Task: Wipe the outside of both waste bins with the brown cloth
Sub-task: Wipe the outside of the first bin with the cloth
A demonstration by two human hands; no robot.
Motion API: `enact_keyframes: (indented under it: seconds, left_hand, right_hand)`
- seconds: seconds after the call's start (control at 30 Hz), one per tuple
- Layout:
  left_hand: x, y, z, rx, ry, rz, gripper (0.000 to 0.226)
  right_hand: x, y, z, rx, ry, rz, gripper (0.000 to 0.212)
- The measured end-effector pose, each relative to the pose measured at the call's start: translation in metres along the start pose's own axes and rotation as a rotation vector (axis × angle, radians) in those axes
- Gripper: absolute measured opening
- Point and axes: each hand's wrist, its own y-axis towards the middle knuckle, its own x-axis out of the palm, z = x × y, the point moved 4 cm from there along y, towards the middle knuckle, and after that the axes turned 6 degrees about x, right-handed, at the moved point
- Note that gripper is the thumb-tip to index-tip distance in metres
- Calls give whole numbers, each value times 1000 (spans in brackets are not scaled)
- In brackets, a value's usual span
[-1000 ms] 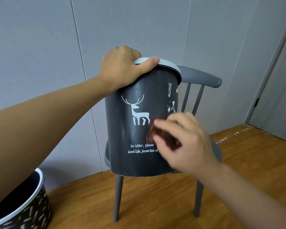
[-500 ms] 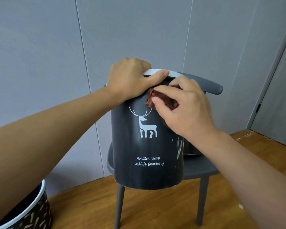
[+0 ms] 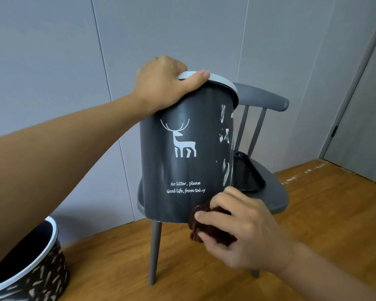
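A dark grey waste bin (image 3: 182,170) with a white rim, a white deer and white lettering is held up in front of a grey chair, tilted a little. My left hand (image 3: 163,85) grips its rim at the top left, thumb lying along the white edge. My right hand (image 3: 241,231) holds a bunched brown cloth (image 3: 206,229) against the bin's lower right edge. A second bin (image 3: 30,274), black with white flecks and a white rim, stands on the floor at the bottom left.
The grey spindle-back chair (image 3: 267,192) stands behind the held bin, with a dark tray (image 3: 248,177) on its seat. Wooden floor (image 3: 323,203) runs to the right. Grey wall panels lie behind, and a door frame (image 3: 356,79) is at the far right.
My right hand has swept the cloth from near the bin's rim down to its bottom right edge. The bin is tilted again, and my left hand keeps its grip on the rim.
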Motion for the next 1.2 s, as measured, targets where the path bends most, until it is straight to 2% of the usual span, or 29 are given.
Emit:
enact_keyframes:
  seconds: [0.2,0.33,0.4,0.5,0.57,0.63,0.77,0.83,0.93,1.03,1.13,1.2]
  left_hand:
    - [0,-3,8,40,-4,10,73]
    - [0,-3,13,54,-2,9,74]
    - [0,-3,11,40,-6,9,72]
    - [-1,-4,5,8,-25,12,71]
    - [-3,-5,3,8,-39,20,70]
    - [-4,-7,5,28,-58,33,70]
    - [-5,-10,11,50,-70,38,70]
    - [-5,-10,10,42,-66,37,70]
    - [-6,-10,0,21,-84,17,68]
    - [-9,-10,-12,-14,-134,-57,66]
    - [-18,-9,-14,-31,-195,-197,64]
    - [-27,-3,-10,-32,-124,-319,63]
  right_hand:
    - [-16,42,29,291,61,357,27]
    - [-21,54,37,368,40,434,30]
    - [-15,40,28,308,64,393,27]
    - [-3,9,7,153,105,188,24]
    - [0,1,3,127,88,110,22]
    - [-5,11,8,153,68,173,21]
    - [-23,47,34,375,74,428,27]
    - [-22,51,39,416,47,437,31]
    - [-12,37,24,283,58,349,29]
    - [-2,24,6,161,55,163,28]
    - [-1,25,1,149,30,123,26]
    - [-1,25,-1,125,19,101,26]
